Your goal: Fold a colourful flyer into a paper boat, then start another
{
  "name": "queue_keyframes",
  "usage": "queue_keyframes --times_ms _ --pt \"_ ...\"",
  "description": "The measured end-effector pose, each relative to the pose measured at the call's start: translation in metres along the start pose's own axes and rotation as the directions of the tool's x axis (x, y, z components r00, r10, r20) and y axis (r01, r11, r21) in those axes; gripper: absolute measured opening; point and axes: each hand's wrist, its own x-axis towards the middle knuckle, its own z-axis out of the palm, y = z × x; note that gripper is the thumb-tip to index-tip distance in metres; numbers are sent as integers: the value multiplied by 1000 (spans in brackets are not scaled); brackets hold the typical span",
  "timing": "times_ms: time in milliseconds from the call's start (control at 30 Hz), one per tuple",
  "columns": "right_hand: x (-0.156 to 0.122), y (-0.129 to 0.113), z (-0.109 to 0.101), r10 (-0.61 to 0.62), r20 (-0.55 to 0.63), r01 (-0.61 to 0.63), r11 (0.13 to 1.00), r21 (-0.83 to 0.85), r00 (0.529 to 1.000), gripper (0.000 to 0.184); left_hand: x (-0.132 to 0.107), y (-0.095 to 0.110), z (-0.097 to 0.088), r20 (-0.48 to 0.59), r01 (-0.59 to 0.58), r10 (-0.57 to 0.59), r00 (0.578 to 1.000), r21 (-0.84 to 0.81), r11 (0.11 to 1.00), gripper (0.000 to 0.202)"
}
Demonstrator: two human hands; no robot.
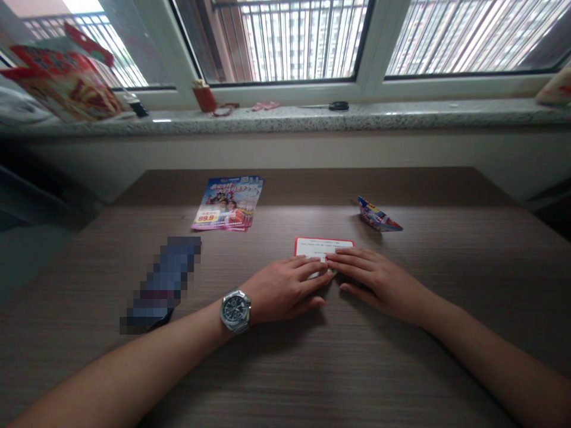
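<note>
A white sheet of paper with a red border [323, 244] and small print lies on the table in front of me. My left hand [285, 287], with a silver watch [235, 311] on its wrist, rests over the paper's lower left part, fingers stretched out. From the other side my right hand [377, 279] lies across the paper's lower right, its fingers straight and almost meeting those of the left. The paper's near edge is hidden under both hands. Beyond the right hand stands a folded paper boat [379, 216] with a colourful print.
A stack of colourful flyers [227, 205] lies at the back left of the brown table [285, 368]. Nearer on the left is a dark pixelated object [165, 282]. Along the windowsill [276, 120] are scissors [336, 106], a small red container [204, 97] and a red food bag [71, 83].
</note>
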Motion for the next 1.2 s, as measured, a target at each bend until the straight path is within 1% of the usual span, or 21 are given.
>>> queue_keyframes --times_ms 333,433,567,667,833,933,1067,1200 --pt "0 1 0 -6 -6 6 1000 30 1000 55 0 1 -3 3 31 -31 1000 -21 999 43" --pt "0 2 -1 -14 16 14 1000 23 1000 55 -1 -2 -3 5 14 -14 1000 -33 999 44" --pt "0 2 -2 -36 45 37 999 -12 998 50 -3 -6 -4 23 -32 34 999 -61 998 42" --pt "0 3 -3 -70 59 71 997 -15 996 48 -3 -7 -5 14 -30 31 999 -72 997 41" --pt "-2 5 -3 -76 56 77 997 -17 995 49 -4 -9 -5 15 -28 29 999 -90 996 42" --pt "-2 6 -2 -85 46 86 996 -12 995 49 -4 -12 -3 -5 -17 17 1000 -120 993 41" --pt "-2 7 -1 -85 41 85 996 -17 996 47 -5 -15 0 -40 9 -16 999 -167 986 35" --pt "-3 6 -1 -93 43 94 995 -24 995 46 -5 -15 2 -49 19 -28 998 -177 984 33"
